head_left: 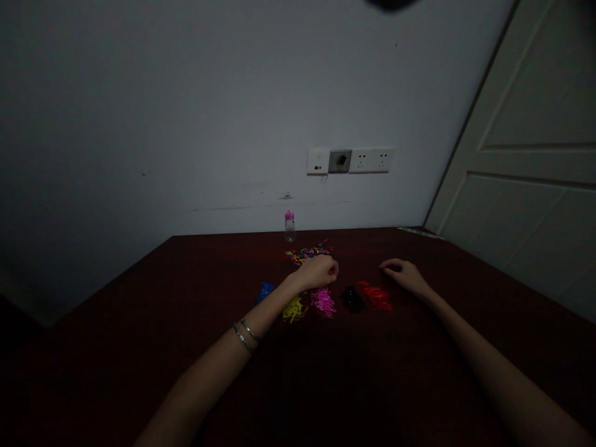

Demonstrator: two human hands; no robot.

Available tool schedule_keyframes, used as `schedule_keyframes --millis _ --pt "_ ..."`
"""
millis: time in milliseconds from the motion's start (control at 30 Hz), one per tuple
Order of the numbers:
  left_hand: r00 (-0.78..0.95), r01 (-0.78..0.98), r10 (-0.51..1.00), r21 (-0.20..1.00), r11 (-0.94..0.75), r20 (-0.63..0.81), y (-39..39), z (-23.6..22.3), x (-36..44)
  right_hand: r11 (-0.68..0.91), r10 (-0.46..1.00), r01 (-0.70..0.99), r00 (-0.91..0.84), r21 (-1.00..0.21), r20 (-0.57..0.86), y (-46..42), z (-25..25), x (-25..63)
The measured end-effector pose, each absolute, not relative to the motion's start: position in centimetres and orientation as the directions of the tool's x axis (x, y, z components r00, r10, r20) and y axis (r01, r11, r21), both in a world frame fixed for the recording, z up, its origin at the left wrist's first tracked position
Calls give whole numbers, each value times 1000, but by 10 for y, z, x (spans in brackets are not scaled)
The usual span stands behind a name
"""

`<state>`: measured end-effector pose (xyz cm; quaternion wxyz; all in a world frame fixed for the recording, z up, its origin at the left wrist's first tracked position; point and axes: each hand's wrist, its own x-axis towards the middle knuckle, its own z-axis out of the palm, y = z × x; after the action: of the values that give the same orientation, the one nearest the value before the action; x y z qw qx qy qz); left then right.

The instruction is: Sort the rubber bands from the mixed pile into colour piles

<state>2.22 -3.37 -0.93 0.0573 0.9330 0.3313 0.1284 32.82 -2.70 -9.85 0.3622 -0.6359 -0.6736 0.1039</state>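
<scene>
My left hand [319, 270] is closed, its fingers curled inward, above the table between a mixed-colour heap of small thin pieces like rubber bands [310, 252] and a pink heap [323, 302]. Anything inside its fingers is hidden. To the right, my right hand [404, 275] is near the table top, thumb and forefinger tips close together in a pinch; I cannot make out anything between them. Nearest to it is a red heap [378, 298], beside a black heap [352, 299]. A yellow heap [294, 308] and a blue heap [265, 292], partly covered by my left forearm, lie on the left.
Behind the mixed heap a small clear bottle [290, 231] with a pink top stands upright. The dark red table [209, 267] meets a pale wall [209, 124] bearing sockets [372, 161]. A panelled door [526, 149] rises at the right. The light is dim.
</scene>
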Motion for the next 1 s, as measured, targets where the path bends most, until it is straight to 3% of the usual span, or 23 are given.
schedule_keyframes --millis 267,600,767,1000 --pt "862 478 501 210 -853 74 -47 -20 39 179 932 795 52 -580 359 -25 -100 329" --pt "810 462 563 411 -786 165 -13 -22 18 171 937 796 51 -581 345 -26 -100 329" --pt "607 538 757 576 -616 242 31 -39 -25 161 938 793 62 -588 340 -26 -100 329" --pt "140 573 936 744 -343 324 73 -68 -94 174 933 794 57 -583 356 -31 -96 325"
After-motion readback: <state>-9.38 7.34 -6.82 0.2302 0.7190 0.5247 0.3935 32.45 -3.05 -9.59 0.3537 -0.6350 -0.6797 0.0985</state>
